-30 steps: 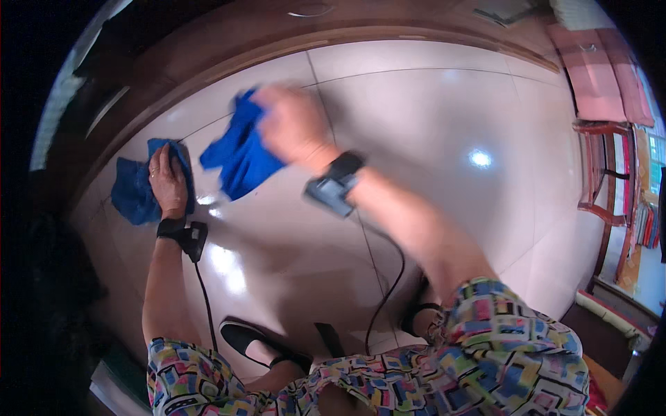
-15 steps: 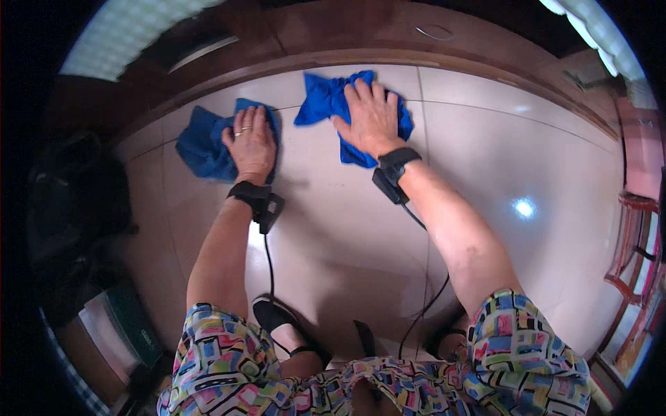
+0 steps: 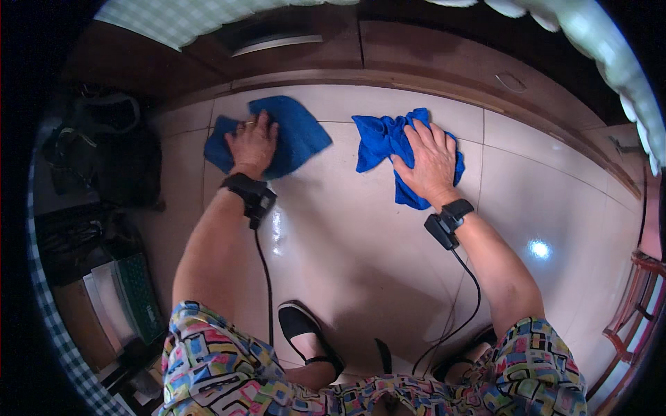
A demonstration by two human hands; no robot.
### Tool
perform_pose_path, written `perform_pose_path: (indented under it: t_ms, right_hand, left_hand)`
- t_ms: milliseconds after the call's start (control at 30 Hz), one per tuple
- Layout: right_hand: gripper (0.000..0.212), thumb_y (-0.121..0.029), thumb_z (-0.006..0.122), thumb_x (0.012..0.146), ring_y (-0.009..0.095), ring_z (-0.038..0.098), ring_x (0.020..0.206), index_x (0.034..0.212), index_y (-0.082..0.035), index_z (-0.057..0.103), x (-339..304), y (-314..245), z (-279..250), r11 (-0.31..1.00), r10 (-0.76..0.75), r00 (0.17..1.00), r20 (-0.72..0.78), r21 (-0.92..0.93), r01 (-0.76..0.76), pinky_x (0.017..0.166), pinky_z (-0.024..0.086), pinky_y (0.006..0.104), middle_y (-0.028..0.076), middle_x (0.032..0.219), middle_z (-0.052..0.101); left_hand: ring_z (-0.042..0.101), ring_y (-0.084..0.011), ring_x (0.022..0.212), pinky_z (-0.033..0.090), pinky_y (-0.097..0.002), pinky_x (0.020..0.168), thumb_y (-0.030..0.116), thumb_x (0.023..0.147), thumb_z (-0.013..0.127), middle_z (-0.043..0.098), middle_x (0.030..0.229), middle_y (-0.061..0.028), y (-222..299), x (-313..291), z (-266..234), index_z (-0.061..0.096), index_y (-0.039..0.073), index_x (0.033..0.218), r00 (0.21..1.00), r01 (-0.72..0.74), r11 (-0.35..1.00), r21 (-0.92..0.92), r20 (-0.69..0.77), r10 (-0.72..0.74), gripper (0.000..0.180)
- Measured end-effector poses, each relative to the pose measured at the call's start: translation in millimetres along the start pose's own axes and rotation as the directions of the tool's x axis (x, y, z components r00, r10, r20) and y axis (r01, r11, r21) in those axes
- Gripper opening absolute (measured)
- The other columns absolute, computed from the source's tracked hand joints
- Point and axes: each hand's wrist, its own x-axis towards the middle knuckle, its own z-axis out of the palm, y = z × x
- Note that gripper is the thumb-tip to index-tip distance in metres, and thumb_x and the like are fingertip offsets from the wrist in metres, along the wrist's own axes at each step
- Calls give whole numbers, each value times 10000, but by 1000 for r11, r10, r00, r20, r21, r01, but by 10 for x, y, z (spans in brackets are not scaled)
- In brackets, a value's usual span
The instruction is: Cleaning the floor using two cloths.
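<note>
Black shoe [image 3: 298, 320] sits nearest on tiled floor [image 3: 361, 243], then left hand [image 3: 252, 148] lies flat on dark blue cloth [image 3: 298, 139] and right hand [image 3: 430, 163] on crumpled bright blue cloth [image 3: 374, 140] — both palm-down, fingers extended, nothing clenched — with both cloths on the floor near brown cabinet [image 3: 423, 52].

Hidden in part: dull-blue cloth [image 3: 298, 139] beneath the left hand [image 3: 252, 145], bright-blue cloth [image 3: 375, 141] beneath the right hand [image 3: 430, 163]. Cropped at right: red-brown wooden frame [image 3: 648, 263], possibly a chair.
</note>
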Motion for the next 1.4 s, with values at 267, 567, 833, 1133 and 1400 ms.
perform_pose_path:
  t_ms: [267,567,833,1133,1400]
  right_hand:
    - [551,-369,669,735,321,425,1211,1190,-67,598,-46,81,-2,999,44,999,23,4,-44,1004,295,463,115,1326,513]
    - [551,-362,700,704,317,439,1191,1165,-76,607,-12,92,47,999,44,999,25,5,-45,996,307,463,102,1290,530]
    - [542,-359,686,699,321,440,1183,1153,-76,602,34,153,40,997,64,995,80,-45,-60,978,325,476,100,1288,522]
    - [544,-385,683,709,309,418,1192,1160,-95,592,36,171,101,998,64,989,132,-16,-62,972,324,464,89,1303,501]
    - [554,-381,695,701,316,427,1192,1167,-98,595,124,23,70,995,81,991,107,43,-86,973,325,488,93,1297,511]
  left_hand:
    - [539,-373,1111,413,-477,956,246,916,520,550,1228,-182,-408,250,-301,520,68,1257,921,-348,922,-169,124,370,385]
    - [420,-334,1237,408,-449,929,295,885,564,428,1385,-118,53,278,9,428,146,1375,909,-400,878,-261,7,416,530]
    - [509,-326,1061,452,-424,828,235,828,612,540,1206,-126,1044,306,-99,530,99,1245,875,-443,782,-438,-23,483,446]
    - [497,-273,1111,398,-424,864,255,858,586,543,1228,-64,1090,312,16,535,139,1236,899,-434,797,-420,-142,415,399]
    - [456,-334,1185,390,-475,942,265,905,540,520,1271,-111,123,350,226,535,92,1254,979,-156,946,-286,-175,108,390]
